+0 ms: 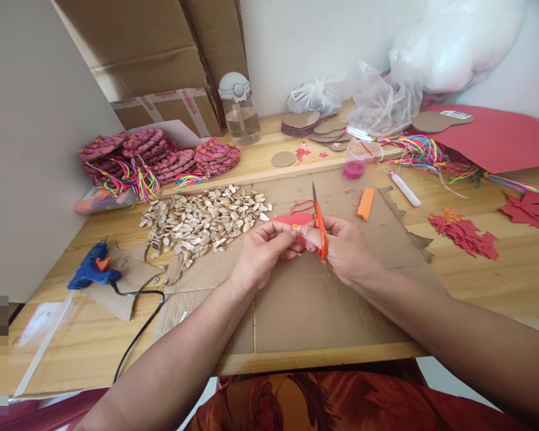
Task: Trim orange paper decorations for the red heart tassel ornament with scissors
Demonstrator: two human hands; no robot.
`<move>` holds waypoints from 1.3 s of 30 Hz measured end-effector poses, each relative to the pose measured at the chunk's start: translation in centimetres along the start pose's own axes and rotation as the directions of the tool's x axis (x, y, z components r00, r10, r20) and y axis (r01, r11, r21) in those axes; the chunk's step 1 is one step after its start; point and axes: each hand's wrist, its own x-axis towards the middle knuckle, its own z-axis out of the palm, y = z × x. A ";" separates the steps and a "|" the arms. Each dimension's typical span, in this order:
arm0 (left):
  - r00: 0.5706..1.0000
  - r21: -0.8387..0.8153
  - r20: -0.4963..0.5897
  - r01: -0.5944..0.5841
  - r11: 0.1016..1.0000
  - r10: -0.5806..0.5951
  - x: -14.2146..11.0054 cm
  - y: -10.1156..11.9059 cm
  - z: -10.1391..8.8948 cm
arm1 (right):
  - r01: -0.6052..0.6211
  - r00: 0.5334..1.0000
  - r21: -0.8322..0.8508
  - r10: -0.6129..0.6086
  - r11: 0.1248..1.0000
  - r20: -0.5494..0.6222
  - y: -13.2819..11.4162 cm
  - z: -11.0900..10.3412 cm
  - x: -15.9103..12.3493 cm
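My left hand [261, 248] is closed, pinching a small orange piece [296, 227] between thumb and fingers. In my right hand [348, 248] is a pair of orange-handled scissors [321, 230], blades pointing up and away from me. The right thumb and fingertip also meet at the orange piece, which the fingers partly cover. Just behind the fingertips lies a red rounded piece [285, 219], with a red cord [302, 205] beyond it. A notched orange strip [365, 204] rests on the cardboard sheet [323, 317], right of the scissors.
Peanut shells [211, 218] spread to the left, near a blue glue gun [92, 266] with a black cable. Decorated pink stacks [139, 146] and a water bottle [241, 114] stand behind. Rightward are a pink-bottomed cup [357, 161], a white tube [405, 188] and red scraps [467, 236].
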 end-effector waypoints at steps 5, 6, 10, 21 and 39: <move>0.998 -0.014 0.004 0.057 0.998 -0.057 0.1 0.2 -0.2 | -0.022 1.000 -0.027 0.023 0.999 0.002 -0.1 0.0 0.0; 0.997 -0.023 0.010 0.072 0.997 -0.072 0.2 0.2 -0.3 | -0.020 1.000 -0.020 0.021 1.000 0.022 -0.2 -0.1 0.1; 0.996 -0.035 0.029 0.087 0.996 -0.086 0.2 0.2 -0.4 | -0.019 0.998 0.015 0.018 1.000 0.064 -0.3 -0.1 0.0; 1.000 -0.015 0.002 0.012 1.000 -0.012 0.1 0.0 -0.2 | -0.008 1.000 0.004 0.008 1.000 0.014 0.3 -0.3 0.2; 1.000 0.033 0.025 -0.007 0.999 0.007 0.1 0.3 -0.3 | -0.014 0.998 0.028 0.012 1.000 0.064 -0.1 -0.2 0.1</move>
